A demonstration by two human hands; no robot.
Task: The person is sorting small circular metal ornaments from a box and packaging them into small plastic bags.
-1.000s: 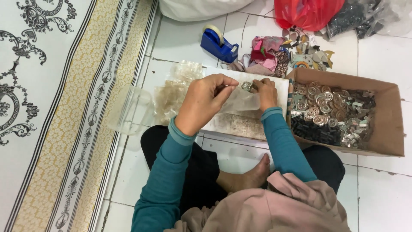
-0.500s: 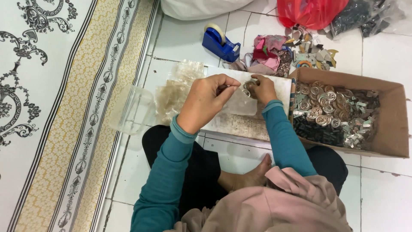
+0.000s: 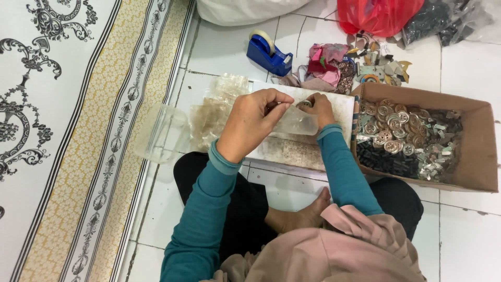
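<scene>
- A small clear plastic bag point(image 3: 295, 121) is held between the two hands, above a flat white board point(image 3: 334, 104) that lies on the tiled floor.
- The left hand point(image 3: 250, 122) is curled nearly closed, its thumb and fingertips pinched on the left end of the bag.
- The right hand point(image 3: 317, 108) is also curled, its fingers gathered at the bag's upper right edge, where a small round silvery metal piece point(image 3: 304, 104) is seen at the fingertips; whether the piece is gripped or only touched cannot be told.
- Both wrists are covered by teal long sleeves point(image 3: 342, 172).
- Just to the right of the right hand, an open brown cardboard box point(image 3: 482, 151) is set, filled with round silvery metal pieces, small grey clips and dark strips.
- Left of the left hand, a heap of empty clear plastic bags point(image 3: 214, 112) is spread on the floor, and further left a clear plastic tub point(image 3: 162, 133) is placed beside a patterned cream, gold and black mat point(image 3: 62, 130).
- Beyond the hands, a blue tape dispenser point(image 3: 269, 52) with a roll of clear tape is seen, and next to it a pile of pink and patterned cloth scraps point(image 3: 326, 65).
- Further beyond, a red plastic bag point(image 3: 376, 15) and a white sack point(image 3: 235, 10) lie at the top edge.
</scene>
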